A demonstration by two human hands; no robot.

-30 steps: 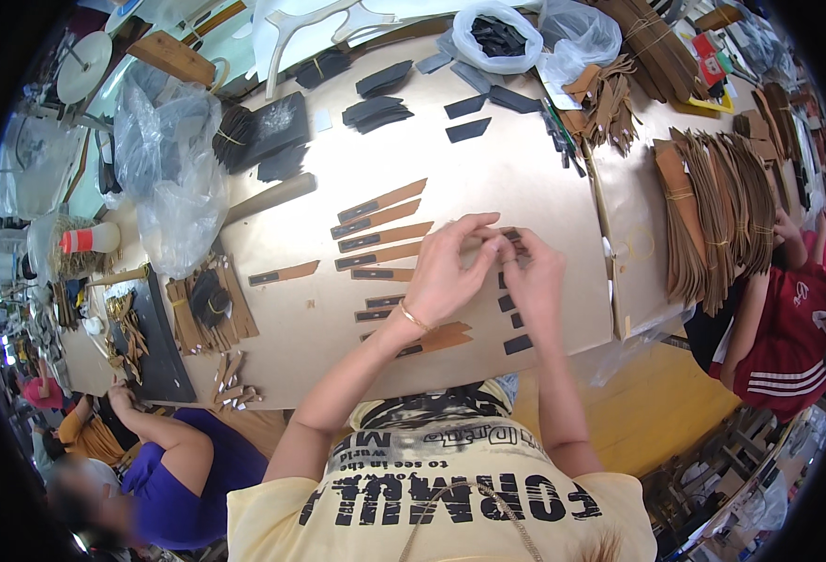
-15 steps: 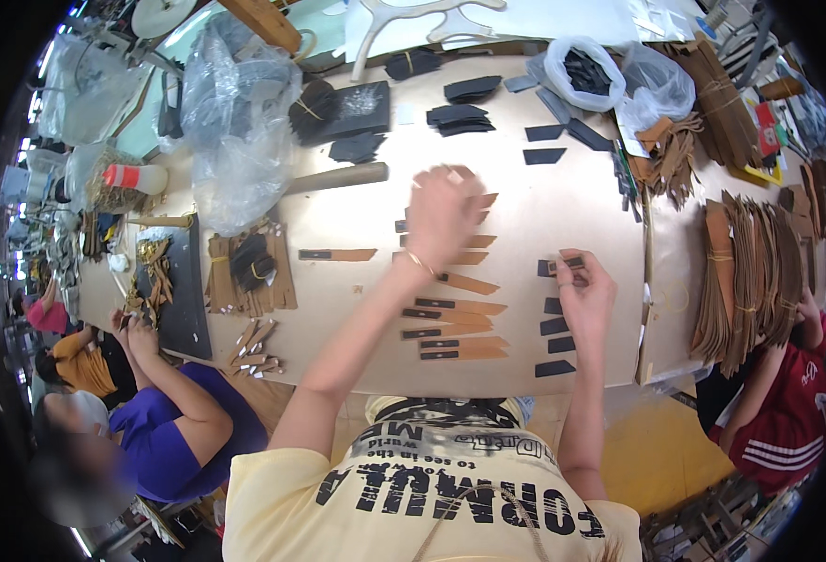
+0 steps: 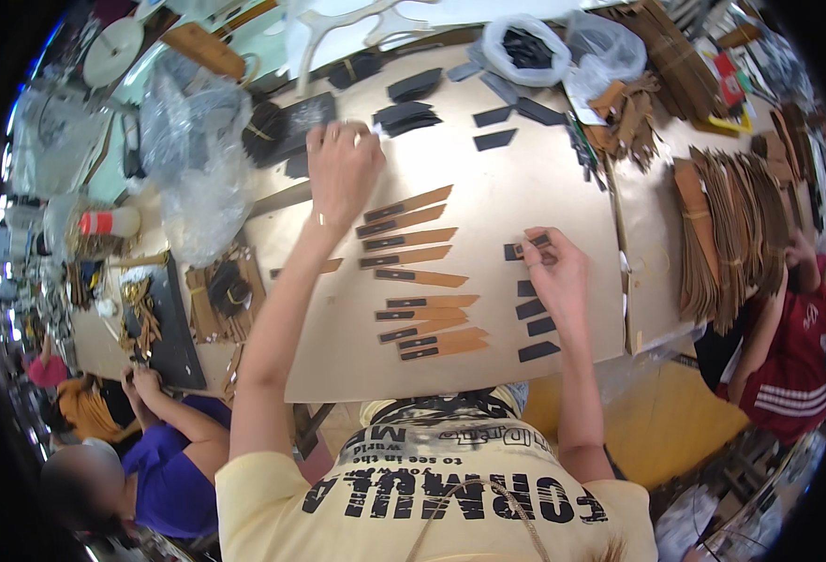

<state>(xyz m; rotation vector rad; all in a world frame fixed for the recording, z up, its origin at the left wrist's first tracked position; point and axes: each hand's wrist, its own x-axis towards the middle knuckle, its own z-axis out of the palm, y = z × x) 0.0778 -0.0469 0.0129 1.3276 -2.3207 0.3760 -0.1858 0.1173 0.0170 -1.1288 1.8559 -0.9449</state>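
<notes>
My left hand (image 3: 346, 173) reaches over the far left of the worktable, beside dark flat pieces and a black block (image 3: 308, 117). Its fingers are bent, and their tips are hidden behind the hand. My right hand (image 3: 556, 267) pinches a small black piece with a brown edge (image 3: 532, 246) between thumb and fingers. Under and below this hand runs a column of slanted black pieces (image 3: 538, 352). Between my hands lie several tan leather strips (image 3: 422, 256), each with a small black patch at its left end. Another such strip (image 3: 327, 266) is partly covered by my left forearm.
Stacked black pieces (image 3: 407, 118) and a plastic bag of black pieces (image 3: 525, 47) stand at the back. Bundled brown strips (image 3: 727, 239) lie at the right, clear plastic bags (image 3: 193, 140) at the left. Co-workers sit on both sides, one in a purple top (image 3: 184, 468).
My left hand has moved left from above the tan strips to the dark pieces, uncovering the upper strips. My right hand keeps its small piece. The whole view has shifted.
</notes>
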